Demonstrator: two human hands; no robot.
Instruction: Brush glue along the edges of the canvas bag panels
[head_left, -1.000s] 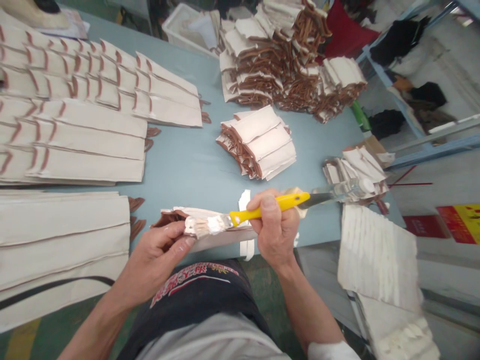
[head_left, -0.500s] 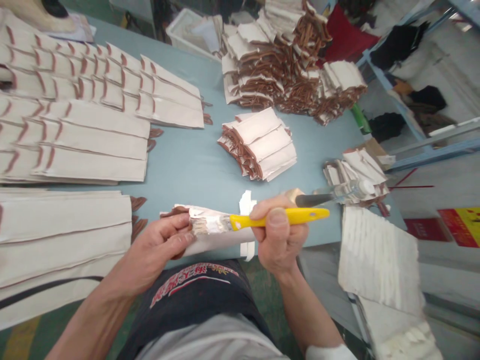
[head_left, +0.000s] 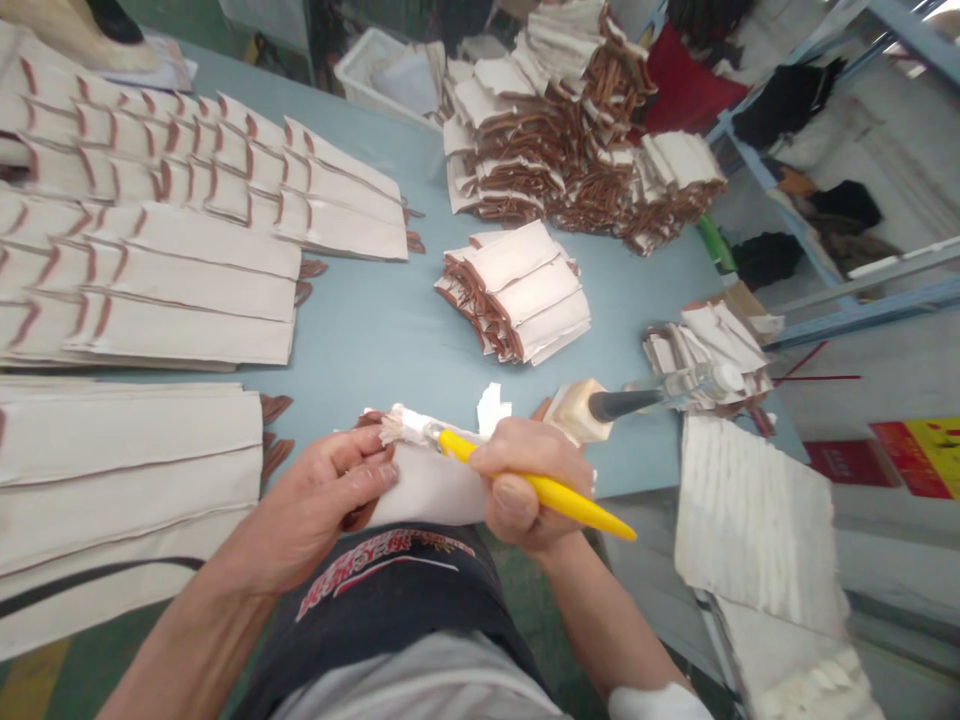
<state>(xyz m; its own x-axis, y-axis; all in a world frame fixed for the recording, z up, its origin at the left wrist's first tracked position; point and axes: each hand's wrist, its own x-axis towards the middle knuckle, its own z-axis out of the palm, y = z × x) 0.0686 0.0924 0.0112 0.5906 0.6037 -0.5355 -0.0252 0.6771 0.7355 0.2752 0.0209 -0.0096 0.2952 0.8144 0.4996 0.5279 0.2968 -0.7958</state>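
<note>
My right hand [head_left: 536, 485] is closed round the yellow handle of a paintbrush [head_left: 540, 488]. White paste coats the brush's bristles, which touch the upper left edge of a cream, brown-edged fabric piece [head_left: 439, 487]. My left hand [head_left: 330, 490] pinches that piece at its left end, thumb on top. The piece lies at the table's front edge, its right end partly hidden behind my right hand. A scrap of white paper or tape [head_left: 491, 408] lies just beyond it. Right of that stands a pale block-like container [head_left: 579, 410] with a dark stick leaning out of it.
Overlapping rows of cream pieces [head_left: 187, 260] cover the left of the blue-grey table [head_left: 367, 320]. A small bundle [head_left: 521, 290] sits mid-table, with a large heap [head_left: 555, 120] behind. A white bin [head_left: 390, 75] is at the back; a metal shelf [head_left: 802, 220] stands right.
My right hand has moved slightly down and left, tilting the brush so its handle end points down. The bristles have shifted up along the piece's edge. The pale container shows more fully.
</note>
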